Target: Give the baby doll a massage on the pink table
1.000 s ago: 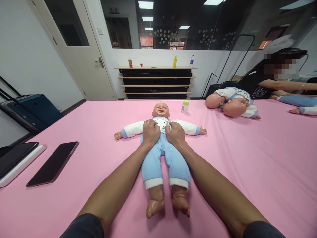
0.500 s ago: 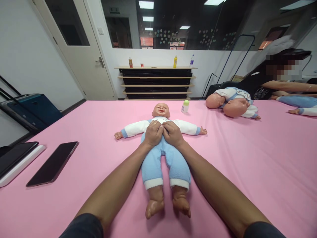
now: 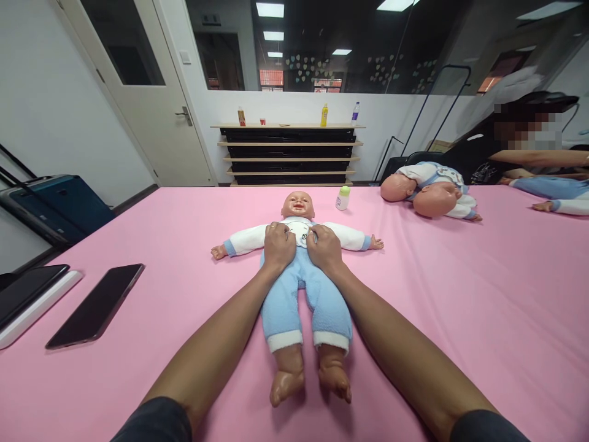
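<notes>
A baby doll (image 3: 301,264) lies on its back, arms stretched out sideways, dressed in blue trousers and a white top with blue cuffs. My left hand (image 3: 279,245) rests on one side of its chest, with the fingers curled in. On the chest's other side lies my right hand (image 3: 324,245), its fingers curled as well. Between the two hands a small face print on the top shows. Whether the curled fingers pinch any cloth is hidden. Beyond the doll's head stands a small white bottle with a green cap (image 3: 343,198).
Pink cloth (image 3: 184,356) covers the table. A dark phone (image 3: 96,307) lies at left, beside a black device on a white one (image 3: 41,307). More dolls (image 3: 432,193) lie at far right, where a person (image 3: 488,147) in black reaches sideways. Shelves (image 3: 289,144) stand behind.
My hands have moved apart from the middle of the doll's chest towards its sides, uncovering the printed face. The doll's body stays in place.
</notes>
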`<action>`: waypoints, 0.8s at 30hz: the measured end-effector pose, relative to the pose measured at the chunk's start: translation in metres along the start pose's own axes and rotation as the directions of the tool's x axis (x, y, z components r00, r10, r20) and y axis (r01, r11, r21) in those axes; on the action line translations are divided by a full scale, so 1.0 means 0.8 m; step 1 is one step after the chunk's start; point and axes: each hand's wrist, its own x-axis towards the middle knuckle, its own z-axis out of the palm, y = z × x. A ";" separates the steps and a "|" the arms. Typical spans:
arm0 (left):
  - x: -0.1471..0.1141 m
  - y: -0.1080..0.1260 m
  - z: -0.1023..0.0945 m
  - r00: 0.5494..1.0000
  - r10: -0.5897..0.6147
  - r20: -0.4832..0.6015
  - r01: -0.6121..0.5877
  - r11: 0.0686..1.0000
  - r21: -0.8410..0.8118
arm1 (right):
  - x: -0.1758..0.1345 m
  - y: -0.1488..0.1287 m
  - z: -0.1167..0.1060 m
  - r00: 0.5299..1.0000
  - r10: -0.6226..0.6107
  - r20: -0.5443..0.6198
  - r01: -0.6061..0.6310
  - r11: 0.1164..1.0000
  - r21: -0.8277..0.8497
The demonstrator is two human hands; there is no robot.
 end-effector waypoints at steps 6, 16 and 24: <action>-0.001 0.003 -0.002 0.999 0.004 -0.046 0.000 0.996 0.091 | -0.001 -0.004 -0.004 0.991 -0.042 -0.129 0.025 0.992 -0.127; -0.006 0.007 -0.007 0.958 0.281 0.051 -0.282 0.959 0.013 | 0.003 -0.010 -0.012 0.931 -0.363 0.039 0.354 0.924 0.142; 0.001 0.006 -0.004 0.963 0.245 0.116 -0.238 0.969 -0.072 | 0.005 -0.001 0.000 0.970 -0.231 0.077 0.218 0.964 0.153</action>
